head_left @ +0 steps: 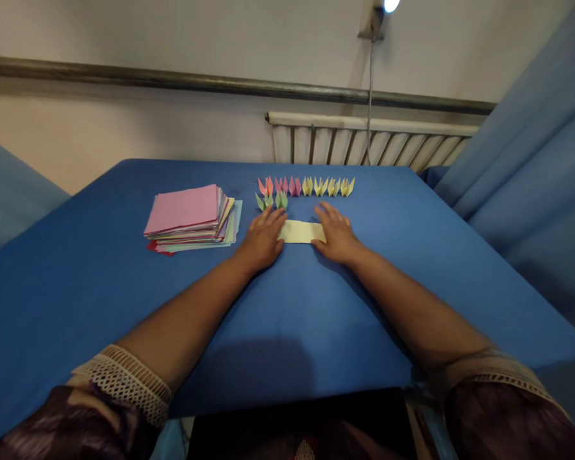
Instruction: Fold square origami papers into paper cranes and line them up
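Observation:
A folded pale yellow paper strip [301,231] lies flat on the blue table [124,294]. My left hand [262,237] rests palm down on its left end with the fingers stretched out. My right hand [335,234] lies flat on its right end, fingers also spread. Just beyond the hands stands a row of small folded paper figures: pink ones [280,186] and yellow ones [328,186] in the back row, two green ones [271,200] in front. A stack of coloured paper sheets [191,217] with a pink sheet on top sits left of my left hand.
A white radiator [364,144] stands against the wall behind the table. Blue cloth [531,160] hangs at the right. A lamp [388,6] shines from above. A dark object [297,421] lies at the table's near edge.

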`<state>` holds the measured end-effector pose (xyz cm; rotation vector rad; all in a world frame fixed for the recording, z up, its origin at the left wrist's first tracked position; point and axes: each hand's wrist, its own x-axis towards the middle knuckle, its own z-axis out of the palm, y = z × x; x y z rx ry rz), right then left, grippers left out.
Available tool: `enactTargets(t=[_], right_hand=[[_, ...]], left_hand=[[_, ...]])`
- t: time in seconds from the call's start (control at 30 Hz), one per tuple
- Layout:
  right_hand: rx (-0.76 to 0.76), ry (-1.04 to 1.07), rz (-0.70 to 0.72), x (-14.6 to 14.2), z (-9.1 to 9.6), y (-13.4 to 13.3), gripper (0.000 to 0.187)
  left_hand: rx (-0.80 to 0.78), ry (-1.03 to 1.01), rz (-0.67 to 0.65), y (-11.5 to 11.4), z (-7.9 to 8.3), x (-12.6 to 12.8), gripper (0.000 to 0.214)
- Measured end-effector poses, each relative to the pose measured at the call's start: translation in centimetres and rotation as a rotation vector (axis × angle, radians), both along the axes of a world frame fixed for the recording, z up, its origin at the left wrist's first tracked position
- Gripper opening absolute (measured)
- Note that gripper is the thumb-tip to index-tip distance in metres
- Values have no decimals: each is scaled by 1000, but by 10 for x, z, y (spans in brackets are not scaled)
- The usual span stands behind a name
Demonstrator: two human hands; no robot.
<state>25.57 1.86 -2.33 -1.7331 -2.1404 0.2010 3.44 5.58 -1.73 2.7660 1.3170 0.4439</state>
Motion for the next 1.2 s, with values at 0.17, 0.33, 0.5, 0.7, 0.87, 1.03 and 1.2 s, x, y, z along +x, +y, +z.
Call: enactTargets(t=[0.17, 0.33, 0.5, 0.7, 0.87, 1.03, 1.2], right_hand=[[-196, -83, 291, -24, 2, -14, 63], [-266, -141, 214, -29, -2, -17, 75], [-270, -166, 193, -28, 3, -22, 67], [-227, -186, 282, -26, 14, -24, 56], [-106, -75, 83, -14, 6, -6, 36], [-34, 26, -251, -3, -9, 14, 50], [-103, 62, -269, -2, -12, 21, 47]], left_hand=[[-199, 217, -191, -18, 0, 8, 78], [-200, 357, -96, -33, 10, 5, 91], [-181, 421, 26, -38, 18, 5, 97], [-132, 344, -114, -41, 22, 6, 75], [-156, 257, -57, -34, 23, 3, 54], [-106, 76, 64, -16, 14, 3, 31], [-59, 0, 147, -1, 4, 4, 23]])
